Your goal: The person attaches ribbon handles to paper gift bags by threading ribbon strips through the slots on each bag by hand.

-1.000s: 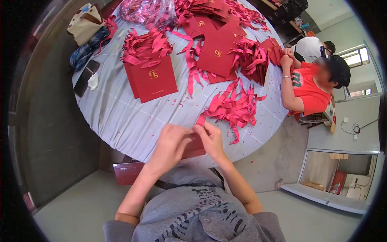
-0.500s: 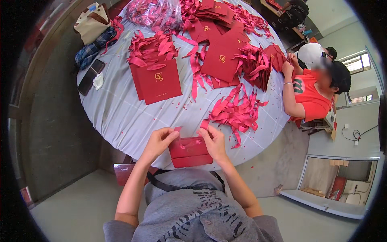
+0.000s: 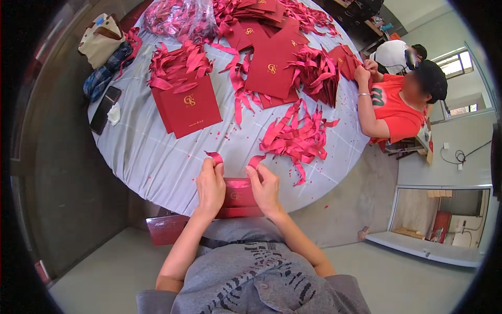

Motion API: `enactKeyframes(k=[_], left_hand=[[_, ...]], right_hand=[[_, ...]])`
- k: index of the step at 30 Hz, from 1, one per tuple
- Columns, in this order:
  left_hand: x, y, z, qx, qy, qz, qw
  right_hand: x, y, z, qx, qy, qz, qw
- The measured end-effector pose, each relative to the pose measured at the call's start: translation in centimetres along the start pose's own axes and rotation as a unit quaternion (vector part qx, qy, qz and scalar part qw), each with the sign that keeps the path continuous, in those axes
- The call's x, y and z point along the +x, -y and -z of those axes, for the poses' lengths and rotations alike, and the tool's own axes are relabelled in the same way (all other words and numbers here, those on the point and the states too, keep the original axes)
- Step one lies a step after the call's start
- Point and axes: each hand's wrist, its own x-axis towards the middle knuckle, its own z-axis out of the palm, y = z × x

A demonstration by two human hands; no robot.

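At the table's near edge, my left hand [image 3: 211,186] and my right hand [image 3: 265,189] are both closed, each pinching an end of a pink-red ribbon [image 3: 255,160] whose tips stick up above the fingers. Between and below the hands is a small red paper gift bag [image 3: 238,197] with gold lettering; its lower part lies against my lap side of the table. Beyond my right hand lies a loose heap of ribbons [image 3: 298,133]. Farther left sits a stack of red bags [image 3: 189,107] with ribbon handles on top.
The round table wears a pale grey cloth [image 3: 157,172] dotted with red scraps. More red bags [image 3: 272,68] and a clear plastic sack of ribbon [image 3: 180,18] fill the far side. A phone [image 3: 106,109] lies left. A person in an orange-red shirt [image 3: 400,104] works at the right.
Both hands have drawn the ribbon ends upward, and my left hand has turned so its back shows more. The whole view has shifted slightly, moving the table things left.
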Motion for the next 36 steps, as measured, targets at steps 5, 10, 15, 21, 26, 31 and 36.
enactKeyframes(k=[5,10,15,21,26,31,36], left_hand=[[-0.2,0.1,-0.3,0.016,-0.023,0.003,1.000],[-0.2,0.4,-0.5,0.033,-0.029,-0.010,0.999],[0.9,-0.3,0.4,-0.041,-0.023,-0.029,0.998],[2.6,1.4,0.0,-0.389,0.073,0.187,0.899],[-1.5,-0.5,-2.1,-0.599,0.185,0.228,0.745],[-2.0,0.6,-1.9,-0.602,0.219,0.227,0.734],[-3.2,2.1,-1.1,-0.595,0.224,0.249,0.730]], right_hand=[[0.2,-0.5,-0.6,0.003,-0.013,-0.008,1.000],[0.6,-0.5,-0.4,0.039,0.013,-0.049,0.998],[1.7,-0.6,2.0,0.120,0.111,-0.065,0.984],[2.1,1.6,4.9,0.387,0.305,-0.120,0.862],[1.3,2.2,2.0,0.056,0.201,0.119,0.971],[0.6,2.4,1.6,0.012,0.188,0.087,0.978],[-0.3,3.2,1.9,-0.043,0.167,0.094,0.981]])
